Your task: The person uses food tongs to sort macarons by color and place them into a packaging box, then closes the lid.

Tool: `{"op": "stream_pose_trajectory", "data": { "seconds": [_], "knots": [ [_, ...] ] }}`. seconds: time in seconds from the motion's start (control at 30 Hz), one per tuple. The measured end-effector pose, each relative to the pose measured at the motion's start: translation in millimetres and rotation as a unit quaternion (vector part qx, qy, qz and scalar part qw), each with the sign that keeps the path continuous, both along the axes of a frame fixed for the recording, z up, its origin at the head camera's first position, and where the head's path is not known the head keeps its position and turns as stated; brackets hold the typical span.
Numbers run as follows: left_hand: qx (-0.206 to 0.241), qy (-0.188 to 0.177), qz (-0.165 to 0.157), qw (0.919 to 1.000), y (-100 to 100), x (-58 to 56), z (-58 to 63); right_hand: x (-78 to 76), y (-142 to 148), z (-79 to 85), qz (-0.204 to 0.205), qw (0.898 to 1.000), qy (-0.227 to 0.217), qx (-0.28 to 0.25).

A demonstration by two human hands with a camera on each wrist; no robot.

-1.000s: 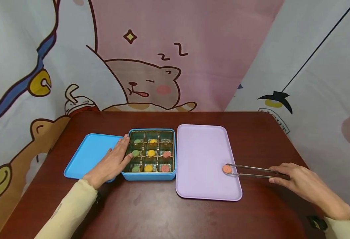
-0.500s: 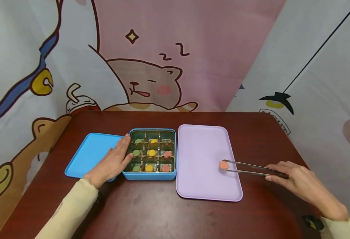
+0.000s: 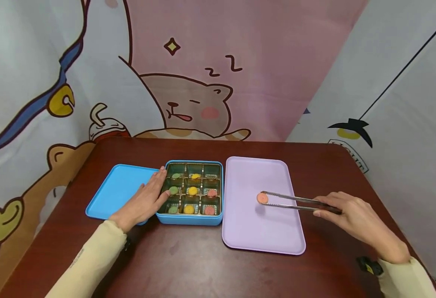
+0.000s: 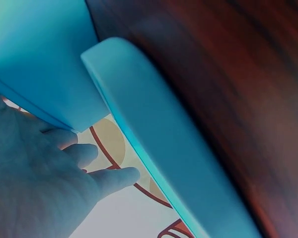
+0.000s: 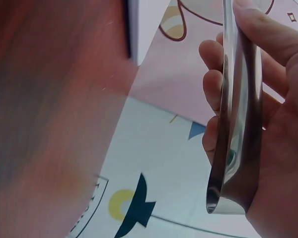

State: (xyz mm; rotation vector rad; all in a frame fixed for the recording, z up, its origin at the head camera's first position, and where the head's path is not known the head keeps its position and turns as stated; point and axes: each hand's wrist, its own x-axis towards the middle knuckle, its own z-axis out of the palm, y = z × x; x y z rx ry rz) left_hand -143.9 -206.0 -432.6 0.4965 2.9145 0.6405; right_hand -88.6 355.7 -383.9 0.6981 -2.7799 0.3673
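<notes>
My right hand grips metal tongs, whose tips pinch a round orange-pink piece above the lilac tray. In the right wrist view the bent end of the tongs lies between thumb and curled fingers. My left hand rests with straight fingers along the left side of a blue box. Inside the box, a gold divided insert holds green pieces in the left column and yellow pieces in the middle one. Pink pieces lie in the right column's middle and front compartments.
A blue lid lies left of the box, partly under my left hand. The tray stands just right of the box. Everything is on a dark red-brown table, with a printed cloth hanging behind it.
The tongs have carried the orange-pink piece leftward from the tray's right edge toward its middle, and it now hangs over the tray. The left hand stays at the box; the view has shifted slightly.
</notes>
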Motion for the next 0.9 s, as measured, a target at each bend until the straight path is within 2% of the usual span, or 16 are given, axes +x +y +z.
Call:
{"op": "stream_pose_trajectory", "data": {
  "seconds": [0.47,0.9],
  "knots": [
    [-0.002,0.001,0.002,1.0000,0,0.6,4.3,-25.5,-38,11.8,0.038,0.999,0.008,-0.027],
    [-0.002,0.001,0.004,1.0000,-1,1.6,1.5,-47.6,-65,14.7,0.052,0.998,0.017,-0.035]
  ]
}}
